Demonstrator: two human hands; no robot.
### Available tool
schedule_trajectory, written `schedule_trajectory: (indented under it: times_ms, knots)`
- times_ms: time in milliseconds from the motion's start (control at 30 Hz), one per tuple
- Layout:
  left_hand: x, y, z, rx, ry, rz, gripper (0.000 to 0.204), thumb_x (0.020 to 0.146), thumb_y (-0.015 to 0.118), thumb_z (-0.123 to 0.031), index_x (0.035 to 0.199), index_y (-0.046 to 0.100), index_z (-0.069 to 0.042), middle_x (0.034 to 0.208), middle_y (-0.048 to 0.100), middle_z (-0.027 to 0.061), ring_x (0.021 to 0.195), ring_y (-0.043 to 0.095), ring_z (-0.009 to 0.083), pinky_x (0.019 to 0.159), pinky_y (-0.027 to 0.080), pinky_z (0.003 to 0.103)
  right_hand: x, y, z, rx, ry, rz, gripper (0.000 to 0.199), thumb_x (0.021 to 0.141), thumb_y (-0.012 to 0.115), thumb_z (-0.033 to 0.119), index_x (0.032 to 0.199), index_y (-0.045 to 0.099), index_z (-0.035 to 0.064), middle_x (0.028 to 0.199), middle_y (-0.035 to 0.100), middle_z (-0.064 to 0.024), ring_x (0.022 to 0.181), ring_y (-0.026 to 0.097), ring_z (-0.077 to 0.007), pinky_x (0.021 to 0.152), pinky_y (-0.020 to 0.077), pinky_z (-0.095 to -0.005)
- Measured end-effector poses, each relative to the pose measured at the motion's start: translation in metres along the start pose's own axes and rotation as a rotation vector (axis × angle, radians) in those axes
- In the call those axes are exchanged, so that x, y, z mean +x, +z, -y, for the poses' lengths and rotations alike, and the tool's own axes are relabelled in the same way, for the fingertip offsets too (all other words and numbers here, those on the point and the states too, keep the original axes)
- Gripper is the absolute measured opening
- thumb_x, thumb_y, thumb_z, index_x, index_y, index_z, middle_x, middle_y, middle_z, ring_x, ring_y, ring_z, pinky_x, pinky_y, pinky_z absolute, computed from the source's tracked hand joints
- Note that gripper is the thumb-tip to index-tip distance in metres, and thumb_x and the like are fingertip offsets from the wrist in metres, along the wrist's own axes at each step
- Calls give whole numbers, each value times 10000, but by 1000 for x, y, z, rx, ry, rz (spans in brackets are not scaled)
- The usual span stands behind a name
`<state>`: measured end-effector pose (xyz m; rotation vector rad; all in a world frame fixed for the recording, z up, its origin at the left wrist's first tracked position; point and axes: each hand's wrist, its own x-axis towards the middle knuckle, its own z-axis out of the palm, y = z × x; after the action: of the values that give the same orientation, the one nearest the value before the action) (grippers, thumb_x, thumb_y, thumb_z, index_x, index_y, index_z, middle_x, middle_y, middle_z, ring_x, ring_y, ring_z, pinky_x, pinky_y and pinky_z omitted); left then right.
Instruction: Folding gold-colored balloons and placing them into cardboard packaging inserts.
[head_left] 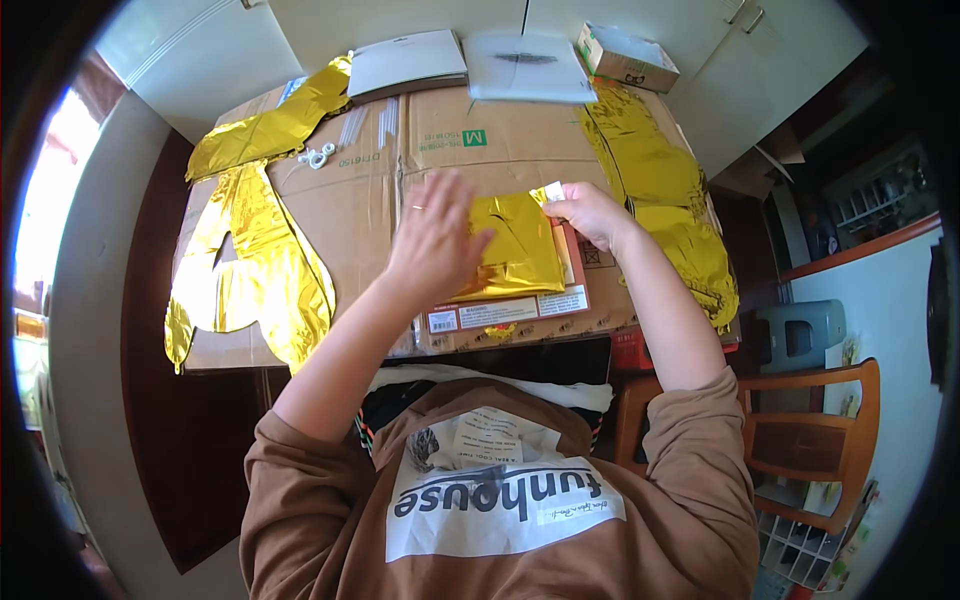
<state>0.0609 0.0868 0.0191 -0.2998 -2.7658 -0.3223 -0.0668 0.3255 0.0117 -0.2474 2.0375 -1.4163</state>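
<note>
Hands (510, 230) on folded gold foil (515, 250)

A flattened cardboard box (440, 150) covers the table. At its middle lies a folded foil balloon (515, 245), with the person's left hand (432, 240) pressed flat on its left side and the right hand (588, 212) pinching its far right corner. More foil balloons lie left (250, 270) and right (665, 190). At the far edge sit two booklets (408, 62) and a small carton (626, 56). A wooden chair (800, 440) stands right of the person.
</note>
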Motion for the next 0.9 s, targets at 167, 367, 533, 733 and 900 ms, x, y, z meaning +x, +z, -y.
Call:
schedule_trajectory:
  times_ms: [167,367,533,733,900]
  knots:
    - [-2,32,-4,-58,45,182,828,1002,482,-559,1555,327,38,1628,308,242,1543,219,391,1255,147,508,-10,-2,19,-259,84,-39,259,952,647,181,1074,717,-36,970,733,-107,877,684,-200,832,544,-357]
    - [-3,37,-4,-27,44,168,837,1004,476,-559,1574,292,25,1641,279,239,1543,229,373,1256,142,510,-45,4,42,-1035,-175,-473,548,991,589,454,1253,621,-26,1190,665,-242,1117,640,-415,957,490,-528]
    - [-4,35,-6,-171,43,57,791,999,502,-499,1554,321,35,1621,306,254,1527,252,403,1244,170,529,-58,55,13,-1022,-440,-154,872,1030,394,606,1612,172,-4,1683,123,-249,1573,116,-369,1265,83,-527]
    - [-24,26,-5,-46,70,85,905,959,519,-607,1543,324,56,1611,281,303,1528,229,438,1244,162,529,-45,46,-31,-1211,-523,-192,921,1004,378,677,1610,204,5,1689,154,-210,1571,131,-355,1266,49,-532]
    - [-28,24,-6,-59,74,135,1001,921,524,-697,1554,306,48,1628,256,291,1545,189,420,1252,133,521,-39,31,-37,-1244,-593,-231,920,998,357,700,1609,230,23,1681,188,-203,1565,159,-355,1264,63,-538]
